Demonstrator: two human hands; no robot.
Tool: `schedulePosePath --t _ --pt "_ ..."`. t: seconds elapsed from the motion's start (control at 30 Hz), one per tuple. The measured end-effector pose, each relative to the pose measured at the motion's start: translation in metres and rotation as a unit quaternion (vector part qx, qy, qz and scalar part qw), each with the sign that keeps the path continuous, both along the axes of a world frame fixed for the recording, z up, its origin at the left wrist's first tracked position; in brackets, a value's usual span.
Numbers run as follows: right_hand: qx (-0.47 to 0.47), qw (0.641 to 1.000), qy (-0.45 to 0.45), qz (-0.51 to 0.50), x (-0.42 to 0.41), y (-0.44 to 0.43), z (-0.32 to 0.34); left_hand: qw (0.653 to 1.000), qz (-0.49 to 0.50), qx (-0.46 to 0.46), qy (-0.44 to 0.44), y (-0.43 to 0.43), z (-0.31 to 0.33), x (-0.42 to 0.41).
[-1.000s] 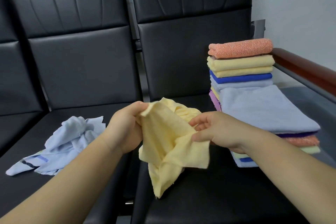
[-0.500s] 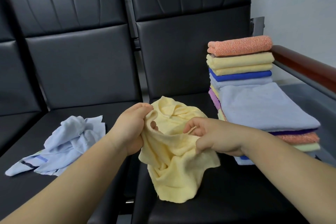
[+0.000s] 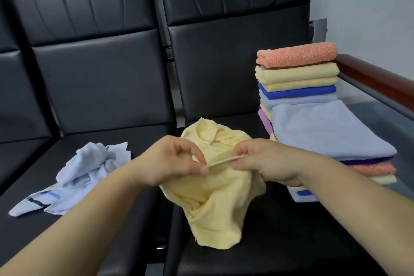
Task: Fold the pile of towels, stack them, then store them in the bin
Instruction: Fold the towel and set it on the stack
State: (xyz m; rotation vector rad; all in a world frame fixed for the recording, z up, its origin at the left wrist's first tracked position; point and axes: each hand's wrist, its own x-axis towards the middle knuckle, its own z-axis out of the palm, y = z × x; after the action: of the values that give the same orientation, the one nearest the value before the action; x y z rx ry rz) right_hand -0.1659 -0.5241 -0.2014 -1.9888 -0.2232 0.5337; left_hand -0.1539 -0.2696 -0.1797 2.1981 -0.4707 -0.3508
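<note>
The left hand (image 3: pixel 170 161) and right hand (image 3: pixel 268 161) pinch one edge of the yellow towel (image 3: pixel 219 204) taut between them; the rest hangs bunched over the black seat (image 3: pixel 291 242). Farther back: a crumpled blue towel (image 3: pixel 89 170) on the left, folded stacks (image 3: pixel 324 132) on the right.

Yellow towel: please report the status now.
Left hand and right hand both pinch yellow towel edge. Towel crumpled, not yet folded. No obstacle seen.

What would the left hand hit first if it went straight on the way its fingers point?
Probably the right hand: the left hand points rightward along the yellow towel edge both pinch, with only that short taut hem between them.
</note>
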Motion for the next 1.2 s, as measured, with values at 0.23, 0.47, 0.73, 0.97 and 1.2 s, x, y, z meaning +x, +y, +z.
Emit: schedulePosePath --t 0.23,0.47,0.73,0.97,1.2 --pt "-0.013 0.998 -0.06 -0.024 0.002 0.007 -0.001 0.97 -0.032 0.203 -0.129 -0.001 -0.007 0.001" --pt "-0.189 0.98 -0.06 0.029 -0.007 0.013 0.003 0.989 0.052 0.047 -0.129 -0.01 -0.001 -0.004" --pt "-0.066 0.996 -0.049 -0.033 0.001 -0.001 0.007 0.982 -0.005 0.158 -0.099 -0.006 0.008 -0.002" --pt "0.14 0.989 0.038 -0.031 -0.002 0.003 0.014 0.994 0.042 0.08 -0.065 0.0 0.005 0.0" --pt "-0.245 0.962 -0.121 -0.012 0.0 0.005 0.016 0.998 0.028 0.005 -0.049 -0.003 0.016 -0.005"
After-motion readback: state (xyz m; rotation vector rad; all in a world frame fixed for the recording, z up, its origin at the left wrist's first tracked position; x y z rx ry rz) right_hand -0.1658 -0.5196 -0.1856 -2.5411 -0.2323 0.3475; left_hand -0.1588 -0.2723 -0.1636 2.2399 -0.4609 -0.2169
